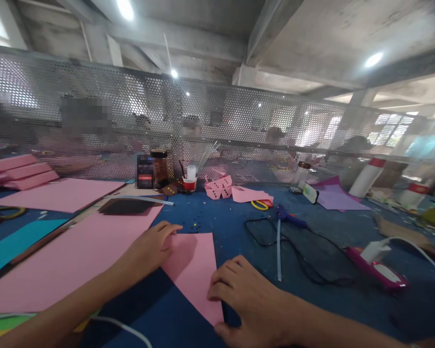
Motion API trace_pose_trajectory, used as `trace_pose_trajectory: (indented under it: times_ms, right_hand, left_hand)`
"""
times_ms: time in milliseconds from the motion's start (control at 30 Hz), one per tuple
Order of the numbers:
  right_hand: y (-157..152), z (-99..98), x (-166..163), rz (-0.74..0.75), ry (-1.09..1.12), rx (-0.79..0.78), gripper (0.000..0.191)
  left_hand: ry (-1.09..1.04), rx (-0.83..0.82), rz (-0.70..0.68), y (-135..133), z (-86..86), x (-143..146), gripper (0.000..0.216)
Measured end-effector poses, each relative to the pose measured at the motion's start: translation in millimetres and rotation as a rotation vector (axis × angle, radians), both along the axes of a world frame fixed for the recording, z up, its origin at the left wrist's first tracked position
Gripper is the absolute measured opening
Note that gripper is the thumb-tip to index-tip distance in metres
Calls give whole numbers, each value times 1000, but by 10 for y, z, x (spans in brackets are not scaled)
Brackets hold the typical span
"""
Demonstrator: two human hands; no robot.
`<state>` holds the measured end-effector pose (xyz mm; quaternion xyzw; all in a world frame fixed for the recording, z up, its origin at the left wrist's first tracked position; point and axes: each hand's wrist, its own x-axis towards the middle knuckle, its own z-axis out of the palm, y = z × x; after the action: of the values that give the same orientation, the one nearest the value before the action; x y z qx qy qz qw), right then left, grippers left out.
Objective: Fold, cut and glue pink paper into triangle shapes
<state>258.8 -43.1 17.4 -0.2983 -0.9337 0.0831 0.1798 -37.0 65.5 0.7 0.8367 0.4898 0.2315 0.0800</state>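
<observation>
In front of me a small sheet of pink paper [192, 256] lies on the blue table, its lower left edge slanting down to a point at the right. My left hand [154, 246] grips its left side, with the forefinger stretched over the top edge and the thumb below. At its lower right edge, my right hand [242, 295] has bent fingers on the paper and the thumb near the lower tip. Beside my left forearm is a large pink sheet [76, 256], with a dark brown piece [128, 206] at its far end.
Right of the paper lie a glue stick [279, 251], a blue glue gun [292, 220] with its black cord, and a magenta power strip [379, 270]. Yellow-handled scissors [260, 205], a dotted pink paper piece [218, 187] and a red-white cup [189, 184] stand before a perforated metal screen [239, 116].
</observation>
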Motion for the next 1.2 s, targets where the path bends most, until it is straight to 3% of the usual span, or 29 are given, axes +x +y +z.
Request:
trace_pose_trajectory:
  times_ms: [167,333,467,567,667,900,1033,1200]
  right_hand:
    - [51,11,25,-48,73,-102,37]
    - [223,-22,76,-341,288,-97,26]
    - [317,28,110,-478,435,-311,43]
    - [314,65,98,-434,417,-431,21]
    - [296,63,79,-428,405,-406,28]
    - [362,148,188,-474,604,-309,32]
    - [402,251,283,-541,700,-259,33]
    - [439,300,329,-577,774,-253,36]
  left_hand:
    - [-274,-137,-14,-41,116,20,36]
    - [-392,-141,-42,-29,194,-27,31]
    - [-449,-74,-44,-66,300,-14,26]
    - [-489,-39,-56,-109,350,14,22]
    - [-525,-36,-54,-152,385,38,24]
    - [-661,-104,127,-209,483,37,41]
    - [-846,-277,89,-218,496,26,46]
    - [-1061,-496,-17,-193,453,-11,31]
